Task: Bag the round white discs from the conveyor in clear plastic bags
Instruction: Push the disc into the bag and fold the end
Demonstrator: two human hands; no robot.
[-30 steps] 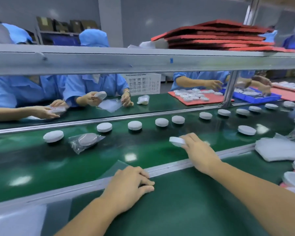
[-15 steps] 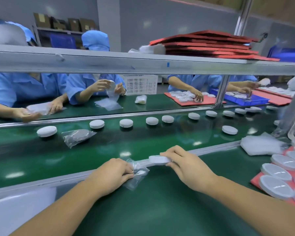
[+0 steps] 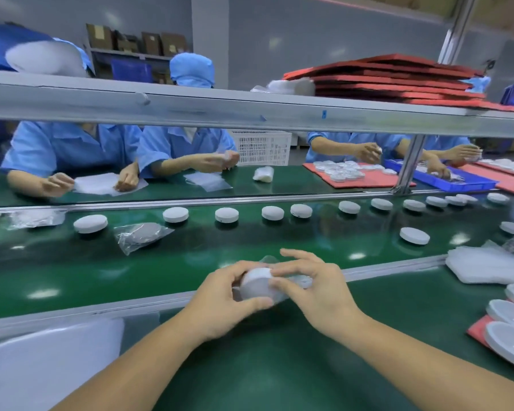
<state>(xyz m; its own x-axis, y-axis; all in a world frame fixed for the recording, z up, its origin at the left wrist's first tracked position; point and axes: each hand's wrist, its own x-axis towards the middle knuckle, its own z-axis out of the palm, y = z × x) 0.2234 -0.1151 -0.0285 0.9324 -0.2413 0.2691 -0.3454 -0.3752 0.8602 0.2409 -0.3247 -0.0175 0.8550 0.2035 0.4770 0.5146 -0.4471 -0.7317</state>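
Observation:
Both my hands meet over the near rail of the green conveyor (image 3: 190,262). My left hand (image 3: 223,304) grips a round white disc (image 3: 257,284) and the clear plastic bag (image 3: 297,281) around it. My right hand (image 3: 312,289) pinches the same disc and bag from the right. The bag is mostly hidden between my fingers. A row of bare white discs (image 3: 226,214) rides along the far side of the belt, one more disc (image 3: 414,235) lies nearer, and a bagged disc (image 3: 143,234) lies at the left.
A stack of clear bags (image 3: 487,265) lies at the right, white shallow lids on a red tray (image 3: 511,330) below it. A white foam pile (image 3: 48,366) fills the near left. Workers in blue sit across the belt. A metal shelf (image 3: 250,111) with red trays spans overhead.
My right hand carried the disc from the belt's edge toward me. My left hand lifted the bag off the table, and both hands now hold the disc and bag together.

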